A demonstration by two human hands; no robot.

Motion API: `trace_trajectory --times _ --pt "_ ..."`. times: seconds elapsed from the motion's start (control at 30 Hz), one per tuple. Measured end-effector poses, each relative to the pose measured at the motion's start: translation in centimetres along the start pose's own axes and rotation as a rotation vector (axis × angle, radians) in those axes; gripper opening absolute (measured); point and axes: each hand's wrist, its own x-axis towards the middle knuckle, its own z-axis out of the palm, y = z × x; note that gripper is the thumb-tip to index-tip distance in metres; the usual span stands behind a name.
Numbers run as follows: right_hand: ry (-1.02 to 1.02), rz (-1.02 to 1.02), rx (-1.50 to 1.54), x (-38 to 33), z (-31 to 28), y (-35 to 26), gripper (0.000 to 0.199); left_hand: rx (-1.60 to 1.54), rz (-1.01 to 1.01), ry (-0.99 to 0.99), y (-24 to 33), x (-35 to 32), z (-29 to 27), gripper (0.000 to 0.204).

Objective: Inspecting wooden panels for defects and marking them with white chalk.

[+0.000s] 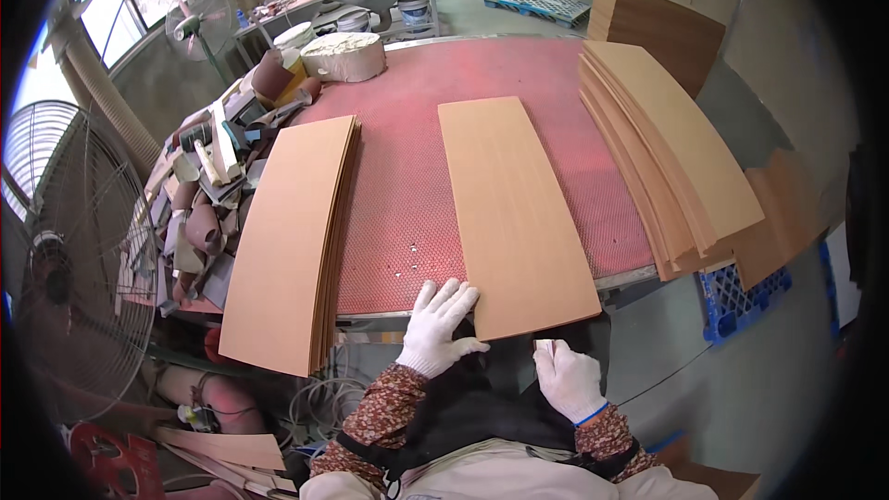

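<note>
A long, light-brown wooden board [515, 213] lies lengthwise on the red mesh-topped table [398, 185], its near end jutting past the front edge. My left hand [437, 326], in a white knit glove, rests at the board's near left corner with fingers stretched out and thumb apart. Just below the near end, my right hand [568, 381], gloved too, is closed around a small pale block [544, 345] with a reddish edge. Most of that block is hidden in the fingers, so its exact kind does not show.
Stacks of similar boards stand left [289, 241] and right [671, 148] on the table. Sandpaper scraps and offcuts [199, 213] pile along the left side, beside a large wire-caged fan [79, 259]. A blue pallet [741, 301] is on the floor at right.
</note>
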Motion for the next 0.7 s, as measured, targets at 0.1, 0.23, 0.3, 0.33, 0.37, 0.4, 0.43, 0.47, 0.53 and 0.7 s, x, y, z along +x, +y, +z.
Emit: trace_trajectory --times 0.1,0.23,0.3,0.33,0.37,0.4,0.43,0.47,0.53,0.7 --pt "0.041 -0.026 0.048 0.5 -0.5 -0.3 0.034 0.015 0.011 0.025 1.1 0.5 0.9 0.099" --pt "0.094 -0.055 0.066 1.1 -1.7 -1.4 0.033 0.004 -0.016 0.075 2.2 0.6 1.5 0.1" --pt "0.116 -0.063 0.058 1.4 -2.1 -1.8 0.032 0.005 -0.039 0.066 2.1 0.6 1.3 0.101" --pt "0.104 -0.066 0.049 1.6 -2.1 -1.8 0.032 -0.005 -0.05 0.068 2.2 0.7 1.1 0.101" --pt "0.104 -0.069 0.036 1.7 -2.0 -1.9 0.031 -0.014 -0.038 0.045 2.4 0.9 0.7 0.101" --pt "0.103 -0.072 0.023 1.8 -2.1 -2.1 0.031 -0.024 -0.025 0.023 2.5 1.1 0.4 0.101" --pt "0.101 -0.1 0.025 2.0 -2.3 -2.5 0.03 -0.033 -0.026 0.017 2.3 1.1 0.4 0.095" --pt "0.089 -0.107 0.022 2.1 -2.2 -2.8 0.03 -0.037 -0.038 0.02 2.2 0.9 0.5 0.095" --pt "0.09 -0.122 -0.03 2.2 -2.0 -3.3 0.029 -0.049 -0.055 0.037 2.1 0.9 0.7 0.084" --pt "0.012 -0.155 -0.185 2.4 -1.6 -3.7 0.027 -0.148 -0.093 0.175 2.0 1.8 0.8 0.061"
